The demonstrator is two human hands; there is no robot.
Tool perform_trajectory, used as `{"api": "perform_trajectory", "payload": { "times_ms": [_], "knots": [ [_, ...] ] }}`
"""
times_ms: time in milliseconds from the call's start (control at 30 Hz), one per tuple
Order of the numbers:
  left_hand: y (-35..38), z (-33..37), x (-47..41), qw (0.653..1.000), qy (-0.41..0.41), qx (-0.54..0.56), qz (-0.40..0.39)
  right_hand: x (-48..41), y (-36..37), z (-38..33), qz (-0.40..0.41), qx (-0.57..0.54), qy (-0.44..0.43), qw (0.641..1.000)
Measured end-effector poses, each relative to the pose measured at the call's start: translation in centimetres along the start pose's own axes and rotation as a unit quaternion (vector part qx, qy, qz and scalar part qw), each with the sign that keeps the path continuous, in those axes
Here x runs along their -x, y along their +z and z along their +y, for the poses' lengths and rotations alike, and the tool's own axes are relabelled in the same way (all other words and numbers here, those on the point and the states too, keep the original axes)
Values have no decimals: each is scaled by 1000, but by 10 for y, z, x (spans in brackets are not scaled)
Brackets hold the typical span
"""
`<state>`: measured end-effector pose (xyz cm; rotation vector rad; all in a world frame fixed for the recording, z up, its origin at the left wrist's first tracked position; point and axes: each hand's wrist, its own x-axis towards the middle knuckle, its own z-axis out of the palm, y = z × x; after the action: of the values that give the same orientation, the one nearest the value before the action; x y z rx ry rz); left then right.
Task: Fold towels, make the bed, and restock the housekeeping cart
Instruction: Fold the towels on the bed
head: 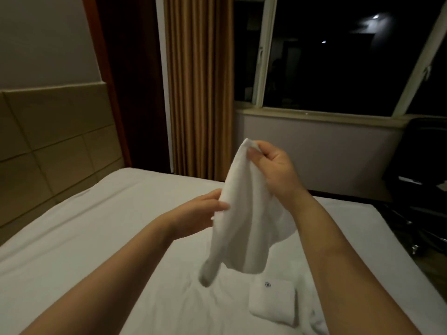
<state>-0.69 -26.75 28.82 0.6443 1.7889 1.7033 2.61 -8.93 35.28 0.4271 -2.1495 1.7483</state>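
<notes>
We see a white towel [242, 213] held up in the air over the bed [116, 213], roughly above the middle of the sheet and between the two forearms. The right hand [273, 165] pinches the towel's top corner between thumb and curled fingertips, so the cloth hangs down from that point in long loose folds. Lower down, the left hand [203, 211] pinches the towel's left edge, its fingers pressed together on one side of the cloth and the thumb on the other. The towel's bottom tip is blurred and hangs close to the sheet; we cannot tell whether it touches. Just below it, toward the near edge of the bed and beside the right forearm, lies a folded towel [273, 301], a neat white square with a small dark emblem on top. The bed is covered in a plain white sheet, smooth toward its far edge and slightly rumpled around the folded towel. Along the bed's left edge we see a padded tan headboard [55, 131] with square panels under a pale wall. Beyond the far edge hangs a pleated tan curtain [200, 85], and to its right a white-framed window [338, 56] shows black with a few reflected lights. A dark chair [420, 165] stands past the bed's right edge.
</notes>
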Motion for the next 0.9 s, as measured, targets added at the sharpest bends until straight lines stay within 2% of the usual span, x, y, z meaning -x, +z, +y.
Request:
{"api": "perform_trajectory", "payload": {
  "times_ms": [67,167,367,433,533,633,733,900],
  "knots": [
    [14,7,-7,1000,19,-22,1,4,-4,-1,6,42,-2,999],
    [34,11,-11,999,36,-12,9,10,-19,0,73,61,15,995],
    [59,-25,-16,988,-29,-152,15,24,-55,0,210,64,40,975],
    [55,-34,-16,986,-49,-146,61,26,-72,-1,248,65,45,966],
    [42,-35,-14,985,-41,-75,153,30,-96,5,301,52,54,951],
    [38,-22,-10,976,4,-41,214,40,-111,13,339,47,75,937],
    [44,4,-7,960,90,-13,266,52,-118,16,395,11,67,916],
    [70,62,4,914,256,-86,303,65,-118,4,453,-162,24,877]
  ]
}}
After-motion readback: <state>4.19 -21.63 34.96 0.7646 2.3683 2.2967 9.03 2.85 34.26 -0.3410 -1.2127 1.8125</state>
